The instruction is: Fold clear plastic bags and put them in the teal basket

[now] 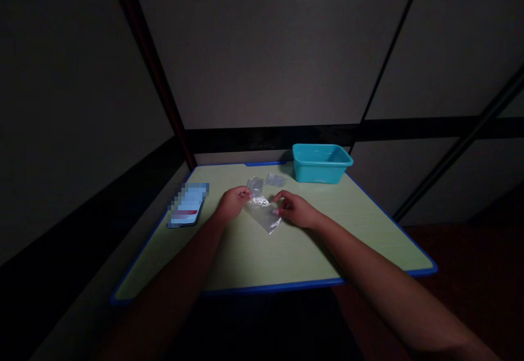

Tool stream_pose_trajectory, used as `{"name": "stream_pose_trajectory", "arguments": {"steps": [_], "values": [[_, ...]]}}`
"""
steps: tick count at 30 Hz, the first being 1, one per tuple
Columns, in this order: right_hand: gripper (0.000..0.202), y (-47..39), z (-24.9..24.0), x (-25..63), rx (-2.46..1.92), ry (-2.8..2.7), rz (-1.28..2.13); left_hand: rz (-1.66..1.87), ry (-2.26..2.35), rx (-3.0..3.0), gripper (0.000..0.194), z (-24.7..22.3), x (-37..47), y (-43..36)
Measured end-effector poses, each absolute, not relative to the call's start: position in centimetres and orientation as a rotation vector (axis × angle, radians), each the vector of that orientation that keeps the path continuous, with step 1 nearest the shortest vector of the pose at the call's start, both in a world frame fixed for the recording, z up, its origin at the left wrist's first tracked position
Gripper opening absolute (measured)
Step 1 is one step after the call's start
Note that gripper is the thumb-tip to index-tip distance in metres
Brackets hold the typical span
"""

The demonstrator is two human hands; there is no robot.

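A clear, crinkled plastic bag [265, 214] lies slantwise between my two hands, one corner pointing towards me. My left hand [235, 202] is closed, pinching the bag's upper left edge between thumb and fingers. At the bag's right side is my right hand [298, 209], its index finger and thumb apart and curved. The right thumb tip appears to touch the plastic. Just beyond the bag, a small clear packet [255, 186] lies on the table, partly behind the bag. Another flat clear packet [275, 179] rests a little farther right.
A turquoise plastic basin [320, 171] stands at the back right of the pale table [262, 268], which has a blue rim. On the left lies a phone-like device [187, 205] with a lit, partly blurred screen. Panelled walls [266, 77] rise behind the table.
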State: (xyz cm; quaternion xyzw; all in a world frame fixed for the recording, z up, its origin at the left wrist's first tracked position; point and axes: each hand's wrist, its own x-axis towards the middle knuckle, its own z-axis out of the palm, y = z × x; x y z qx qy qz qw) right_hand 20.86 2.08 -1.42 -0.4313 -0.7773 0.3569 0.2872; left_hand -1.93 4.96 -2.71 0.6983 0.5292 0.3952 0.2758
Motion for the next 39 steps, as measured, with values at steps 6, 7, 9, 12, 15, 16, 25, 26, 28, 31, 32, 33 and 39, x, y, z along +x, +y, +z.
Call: {"name": "stream_pose_trajectory", "arguments": {"steps": [6,7,9,12,15,16,25,26,28,31,32,33,39], "values": [[0.02,2.3,-1.6,20.9,-1.142,-2.062,0.997,1.091,1.425,1.877,0.016,-3.0,-1.7,5.1],[0.019,2.3,-1.6,20.9,-1.148,-2.082,0.965,1.092,1.432,1.877,0.016,-3.0,-1.7,5.1],[0.017,2.3,-1.6,20.9,-1.151,-2.12,0.907,1.098,1.449,1.878,0.016,-3.1,-1.7,5.1],[0.012,2.3,-1.8,21.0,-1.137,-2.162,0.859,1.1,1.477,1.875,0.015,-3.1,-1.7,5.1],[0.011,2.4,-2.0,20.9,-1.129,-2.184,0.84,1.102,1.515,1.864,0.015,-2.9,-1.7,5.0],[0.011,2.4,-2.0,20.9,-1.133,-2.188,0.832,1.107,1.532,1.86,0.016,-2.7,-1.7,5.0],[0.017,2.2,-1.7,20.8,-1.225,-2.195,0.765,1.15,1.738,1.857,0.021,-1.3,-2.5,4.4],[0.017,2.2,-1.7,20.8,-1.225,-2.197,0.764,1.162,1.759,1.895,0.02,-1.1,-2.5,4.3],[0.018,2.3,-1.8,20.8,-1.224,-2.195,0.77,1.167,1.771,2.043,0.019,-1.0,-2.3,4.0],[0.018,2.2,-1.7,20.8,-1.214,-2.178,0.809,1.067,1.741,2.31,0.023,-1.2,-1.6,3.3],[0.019,2.2,-1.7,20.8,-1.204,-2.169,0.828,0.993,1.742,2.363,0.028,-1.4,-1.3,3.1],[0.019,2.2,-1.7,20.8,-1.191,-2.158,0.849,0.897,1.749,2.393,0.036,-1.5,-1.0,2.8],[0.016,2.5,-1.9,21.0,-1.108,-2.092,0.968,0.419,1.549,2.502,0.059,-2.0,0.1,1.7]]}}
